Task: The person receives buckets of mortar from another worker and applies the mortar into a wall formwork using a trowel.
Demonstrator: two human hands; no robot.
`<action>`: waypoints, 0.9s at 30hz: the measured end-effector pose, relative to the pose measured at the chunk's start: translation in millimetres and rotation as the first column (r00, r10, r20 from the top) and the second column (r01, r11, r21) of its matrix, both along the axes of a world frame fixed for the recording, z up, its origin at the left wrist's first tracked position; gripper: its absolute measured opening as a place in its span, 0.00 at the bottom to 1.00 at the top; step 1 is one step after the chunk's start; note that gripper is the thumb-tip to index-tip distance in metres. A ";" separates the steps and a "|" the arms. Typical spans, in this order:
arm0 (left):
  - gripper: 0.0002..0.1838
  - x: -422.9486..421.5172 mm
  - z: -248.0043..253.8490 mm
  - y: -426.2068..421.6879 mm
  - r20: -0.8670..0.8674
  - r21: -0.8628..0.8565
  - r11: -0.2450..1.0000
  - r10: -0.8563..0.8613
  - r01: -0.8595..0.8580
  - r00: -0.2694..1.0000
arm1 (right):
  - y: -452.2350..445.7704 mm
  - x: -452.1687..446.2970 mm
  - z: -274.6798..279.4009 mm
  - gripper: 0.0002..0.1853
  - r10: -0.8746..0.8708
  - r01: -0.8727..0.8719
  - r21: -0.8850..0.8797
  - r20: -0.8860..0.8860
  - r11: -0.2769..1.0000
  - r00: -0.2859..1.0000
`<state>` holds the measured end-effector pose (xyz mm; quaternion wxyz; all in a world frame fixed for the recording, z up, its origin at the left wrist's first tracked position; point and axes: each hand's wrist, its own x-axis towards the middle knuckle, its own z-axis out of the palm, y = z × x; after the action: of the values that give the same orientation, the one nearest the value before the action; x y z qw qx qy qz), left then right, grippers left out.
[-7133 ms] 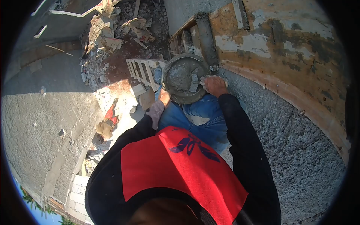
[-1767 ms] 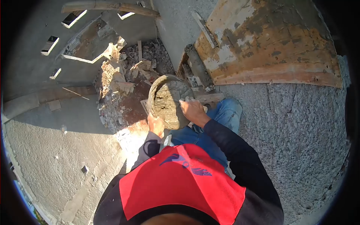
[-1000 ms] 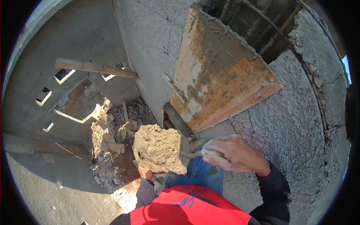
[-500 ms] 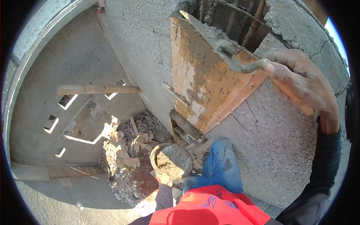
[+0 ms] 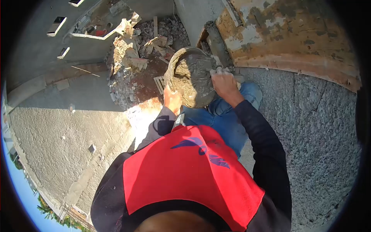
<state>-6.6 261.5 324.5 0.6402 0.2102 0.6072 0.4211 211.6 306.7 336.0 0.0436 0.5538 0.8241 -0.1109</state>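
A round bucket [image 5: 169, 73] of wet grey mortar [image 5: 192, 83] is in front of my legs. My left hand [image 5: 173, 99] is closed on the near left part of its rim. At the right side of the bucket, my right hand [image 5: 225, 85] is closed around the handle of a trowel. The blade reaches down to the mortar and is hard to tell apart from it. Above and to the right stands a mortar-stained wooden formwork board [image 5: 278, 36], with neither hand on it.
Broken rubble [image 5: 127, 87] and torn paper-like scraps [image 5: 124, 29] lie beyond the bucket to the left. A rough concrete wall [image 5: 309, 127] runs along my right. My jeans-covered leg [image 5: 232, 127] is below the bucket. Rectangular openings [image 5: 57, 27] pierce the surface at upper left.
My right hand has come down with the trowel from the top of the formwork to the bucket. My view has tilted downward. The left hand keeps its hold on the bucket.
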 end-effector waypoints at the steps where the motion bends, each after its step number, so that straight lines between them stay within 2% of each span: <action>1: 0.26 2.0 -4.4 2.2 -0.007 0.009 1.000 0.009 -0.009 1.000 | 4.7 -9.5 -6.1 0.07 0.009 -0.009 0.009 -0.007 1.000 1.000; 3: 0.28 0.1 -7.9 -4.9 -0.121 0.040 0.993 -0.108 0.114 0.987 | -3.8 -25.5 -13.7 0.09 -0.085 0.060 -0.182 -0.133 0.981 0.987; 4: 0.30 -0.1 -7.0 -6.3 -0.147 0.054 0.991 -0.116 0.125 0.982 | -5.7 -25.8 -14.8 0.09 -0.092 0.063 -0.188 -0.147 0.980 0.985; 6: 0.31 -2.0 -6.5 -9.6 -0.177 0.050 0.989 -0.127 0.138 0.976 | -9.3 -21.0 -12.8 0.11 -0.075 -0.023 -0.455 -0.194 0.890 0.978; 7: 0.32 -0.9 -10.3 -9.2 -0.191 0.060 0.988 -0.128 0.142 0.973 | -17.5 -21.8 -16.4 0.11 -0.080 -0.017 -0.451 -0.194 0.892 0.978; 9: 0.32 -7.2 -10.6 -7.6 -0.155 0.058 0.990 -0.116 0.127 0.981 | -48.7 -28.0 -19.7 0.12 -0.258 0.059 -0.489 -0.349 0.870 0.901; 10: 0.32 -10.5 -0.6 -4.7 -0.102 0.043 0.992 -0.116 0.120 0.988 | -52.8 -28.1 -2.4 0.13 -0.280 0.081 -0.530 -0.307 0.844 0.910; 11: 0.32 -11.1 7.5 -0.5 -0.049 0.031 0.993 -0.111 0.113 0.993 | -53.4 -25.4 3.6 0.13 -0.278 0.082 -0.530 -0.302 0.844 0.912; 12: 0.30 -10.3 11.7 1.1 0.108 -0.019 1.000 -0.004 0.006 0.994 | -57.5 -22.5 8.9 0.14 -0.302 0.108 -0.503 -0.322 0.858 0.897; 14: 0.31 -15.7 0.9 -2.0 0.138 -0.028 1.000 0.009 -0.006 0.990 | -57.6 -10.6 21.3 0.15 -0.325 0.146 -0.462 -0.337 0.875 0.884; 17: 0.29 -24.6 -25.3 -6.9 0.174 -0.050 0.998 0.041 -0.033 0.984 | -44.1 8.4 64.8 0.14 -0.267 0.180 -0.322 -0.251 0.930 0.930; 18: 0.25 -16.6 -3.4 -1.2 0.234 -0.091 0.987 0.151 -0.133 0.960 | -38.8 14.6 88.8 0.13 -0.243 0.174 -0.286 -0.226 0.942 0.944; 19: 0.27 -25.0 -25.3 -4.4 0.149 -0.053 0.998 0.042 -0.034 0.988 | -30.9 22.8 115.1 0.12 -0.223 0.177 -0.231 -0.192 0.957 0.956; 20: 0.24 -17.1 -6.5 1.0 0.193 -0.065 0.990 0.133 -0.123 0.972 | -26.1 27.7 144.8 0.11 -0.210 0.165 -0.224 -0.197 0.960 0.958; 21: 0.24 -24.7 -19.2 0.5 0.155 -0.078 0.995 0.081 -0.070 0.985 | -20.9 31.7 174.3 0.11 -0.197 0.157 -0.203 -0.195 0.967 0.961; 23: 0.25 -13.4 -10.5 9.5 0.229 0.039 0.990 0.124 -0.136 0.966 | -15.9 41.9 226.1 0.12 -0.136 0.093 -0.156 -0.295 0.983 0.946; 24: 0.27 -12.4 19.8 18.6 0.085 -0.035 0.999 0.008 -0.005 0.996 | -9.9 44.9 255.4 0.12 -0.105 0.057 -0.149 -0.339 0.987 0.935; 26: 0.30 -1.2 33.9 26.4 0.314 0.031 0.998 0.045 -0.057 0.948 | -7.2 44.0 315.8 0.13 -0.077 0.036 -0.114 -0.374 0.993 0.924; 27: 0.30 0.1 28.1 28.2 0.311 0.050 0.997 0.043 -0.062 0.949 | -3.3 45.8 346.4 0.14 -0.051 0.003 -0.122 -0.388 0.993 0.920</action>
<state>-6.5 289.6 352.6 0.7095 0.1441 0.4918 0.4837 257.5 303.4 682.4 -0.0899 0.5283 0.8004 -0.2685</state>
